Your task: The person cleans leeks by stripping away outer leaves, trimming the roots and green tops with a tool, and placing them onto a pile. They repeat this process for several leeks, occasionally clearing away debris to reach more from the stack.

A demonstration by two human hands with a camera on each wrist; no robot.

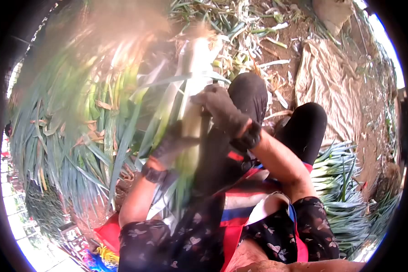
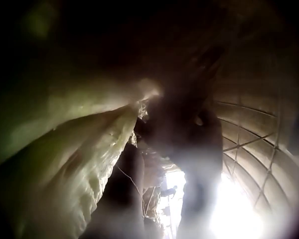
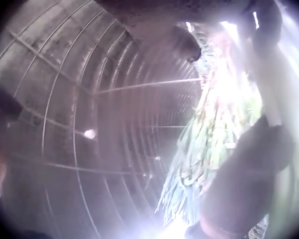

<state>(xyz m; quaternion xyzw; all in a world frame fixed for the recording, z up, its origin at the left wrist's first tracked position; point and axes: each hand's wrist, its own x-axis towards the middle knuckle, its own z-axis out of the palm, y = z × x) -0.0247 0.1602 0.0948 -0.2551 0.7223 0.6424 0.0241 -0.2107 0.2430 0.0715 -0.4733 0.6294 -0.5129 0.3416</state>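
Observation:
A leek [image 1: 192,122] with a white shaft and green leaves lies lengthwise over the person's lap, blurred in the head view. The gloved left hand [image 1: 174,143] holds it around the lower, greener part. Higher up, the gloved right hand [image 1: 220,106] has its fingers curled at the edge of the pale shaft. In the left wrist view, pale green leek leaves [image 2: 65,114] fill the left side, with much of the picture dark. The right wrist view shows the leek [image 3: 289,94] along the right edge and the left hand [image 3: 249,174] against it.
A large heap of leeks [image 1: 99,118] spreads to the left. More leeks [image 1: 340,199] are stacked at the right, beside the bent knees. Trimmed leaves [image 1: 240,31] litter the soil ahead, and a beige cloth [image 1: 326,86] lies at the right. Red fabric [image 1: 109,233] sits at the lower left.

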